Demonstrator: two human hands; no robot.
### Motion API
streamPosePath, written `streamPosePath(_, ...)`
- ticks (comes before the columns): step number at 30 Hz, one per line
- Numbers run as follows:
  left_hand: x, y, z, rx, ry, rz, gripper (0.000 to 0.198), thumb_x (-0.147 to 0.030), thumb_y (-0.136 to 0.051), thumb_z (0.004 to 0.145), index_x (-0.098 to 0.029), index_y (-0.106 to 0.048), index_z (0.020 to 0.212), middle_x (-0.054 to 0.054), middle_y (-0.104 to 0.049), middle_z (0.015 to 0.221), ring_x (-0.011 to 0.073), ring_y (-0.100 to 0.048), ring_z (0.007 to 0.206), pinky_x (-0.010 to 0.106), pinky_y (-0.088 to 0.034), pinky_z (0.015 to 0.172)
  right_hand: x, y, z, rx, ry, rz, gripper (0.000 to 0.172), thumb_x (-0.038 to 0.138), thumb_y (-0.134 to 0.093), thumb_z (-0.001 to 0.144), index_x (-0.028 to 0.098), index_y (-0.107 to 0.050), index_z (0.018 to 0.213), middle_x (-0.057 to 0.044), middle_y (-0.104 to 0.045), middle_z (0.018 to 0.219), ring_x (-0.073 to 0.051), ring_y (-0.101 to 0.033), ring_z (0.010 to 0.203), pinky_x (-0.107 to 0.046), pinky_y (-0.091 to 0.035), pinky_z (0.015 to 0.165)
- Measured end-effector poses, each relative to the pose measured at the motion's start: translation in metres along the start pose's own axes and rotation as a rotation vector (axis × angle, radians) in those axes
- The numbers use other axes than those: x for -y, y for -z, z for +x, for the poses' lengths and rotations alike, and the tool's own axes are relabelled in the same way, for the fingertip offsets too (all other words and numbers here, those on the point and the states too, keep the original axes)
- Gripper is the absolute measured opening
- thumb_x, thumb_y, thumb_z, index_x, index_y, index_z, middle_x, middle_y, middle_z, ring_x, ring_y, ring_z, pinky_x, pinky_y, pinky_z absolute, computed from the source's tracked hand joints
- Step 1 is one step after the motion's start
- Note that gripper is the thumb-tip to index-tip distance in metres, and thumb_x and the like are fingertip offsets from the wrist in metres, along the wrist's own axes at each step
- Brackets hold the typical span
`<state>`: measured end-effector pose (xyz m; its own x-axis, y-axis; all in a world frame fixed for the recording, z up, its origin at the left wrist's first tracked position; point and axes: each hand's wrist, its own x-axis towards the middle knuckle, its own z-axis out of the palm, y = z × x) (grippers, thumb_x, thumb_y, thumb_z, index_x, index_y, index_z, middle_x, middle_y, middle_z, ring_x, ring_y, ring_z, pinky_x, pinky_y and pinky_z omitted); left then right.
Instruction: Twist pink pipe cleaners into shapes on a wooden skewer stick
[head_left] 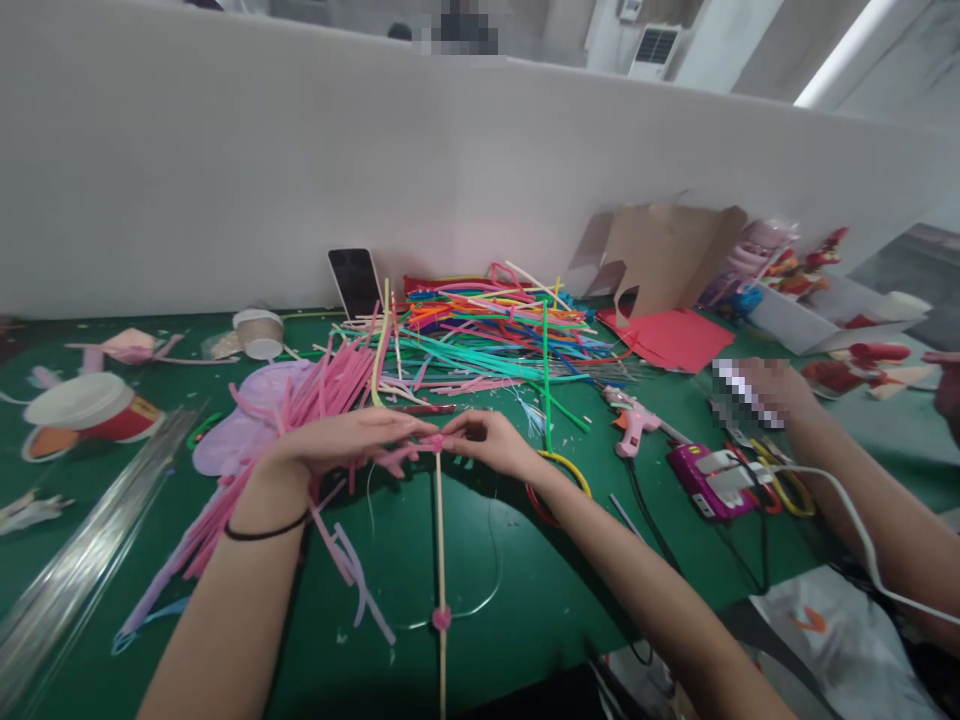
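A thin wooden stick (440, 540) stands lengthwise in front of me, with a small pink knot (438, 442) at its upper end. My left hand (352, 440) reaches in from the left, fingers long and close together, pinching a pink pipe cleaner at this knot. From the other side, my right hand (487, 442) pinches the same spot with thumb and fingertips. Lower on the stick sits a second pink knot (442, 618), from which a clear curved wire (498, 560) loops up. Beneath my left wrist lies a bundle of pink pipe cleaners (330, 385).
Behind my hands is a heap of colourful pipe cleaners (487, 335). A pink glue gun (636, 425) and purple power strip (705, 485) lie right, near a co-worker's arm (840, 470). Clear rods (97, 560) and a paper cup (94, 410) are left; a phone (355, 282) leans behind.
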<state>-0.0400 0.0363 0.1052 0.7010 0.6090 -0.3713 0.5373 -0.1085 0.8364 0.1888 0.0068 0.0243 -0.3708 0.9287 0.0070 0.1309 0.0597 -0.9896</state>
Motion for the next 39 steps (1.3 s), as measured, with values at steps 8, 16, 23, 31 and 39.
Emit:
streamPosePath(8,-0.011,0.015,-0.014,-0.104,-0.041,-0.134,0.052,-0.06,-0.043,0.088,-0.024,-0.065,0.118,0.012,-0.068,0.114,0.0232,-0.066,0.088,0.027,-0.052,0.061,0.044,-0.004,0.007,-0.011,0.107,0.002,0.027,0.038,-0.075,0.072,0.017,-0.07,0.088,-0.004,-0.071,0.087,-0.016,-0.066,0.077,-0.029,-0.052,0.073)
streamPosePath(16,-0.034,-0.001,-0.012,-0.085,0.002,-0.003,0.034,-0.047,-0.069,0.073,-0.016,-0.067,0.086,0.002,-0.068,0.073,0.0175,-0.066,0.068,0.022,-0.047,0.054,0.074,-0.006,0.002,0.106,0.141,-0.031,0.025,0.028,-0.073,0.075,0.016,-0.067,0.095,-0.003,-0.07,0.085,-0.015,-0.066,0.077,-0.027,-0.051,0.071)
streamPosePath(23,-0.032,0.001,-0.009,-0.138,-0.02,-0.014,0.032,-0.047,-0.067,0.074,-0.018,-0.072,0.086,0.002,-0.071,0.074,0.0166,-0.066,0.067,0.022,-0.049,0.058,0.073,0.009,0.002,0.078,0.013,-0.099,0.018,0.025,-0.069,0.077,0.015,-0.067,0.091,-0.002,-0.068,0.074,-0.013,-0.064,0.068,-0.025,-0.05,0.064)
streamPosePath(31,-0.035,-0.002,-0.004,-0.208,-0.019,-0.03,0.027,-0.043,-0.068,0.074,-0.016,-0.072,0.079,0.003,-0.07,0.07,0.0171,-0.067,0.065,0.021,-0.051,0.056,0.075,0.021,0.003,0.262,-0.079,0.142,0.037,0.051,-0.062,0.083,0.015,-0.07,0.09,-0.006,-0.072,0.083,-0.015,-0.067,0.074,-0.024,-0.051,0.063)
streamPosePath(39,-0.037,-0.005,-0.002,-0.161,-0.056,-0.099,0.026,-0.041,-0.067,0.076,-0.017,-0.074,0.081,0.003,-0.072,0.074,0.0156,-0.067,0.065,0.021,-0.053,0.059,0.053,0.021,0.015,0.189,-0.119,0.257,0.032,0.043,-0.076,0.072,0.014,-0.07,0.084,-0.006,-0.073,0.081,-0.012,-0.066,0.069,-0.021,-0.05,0.059)
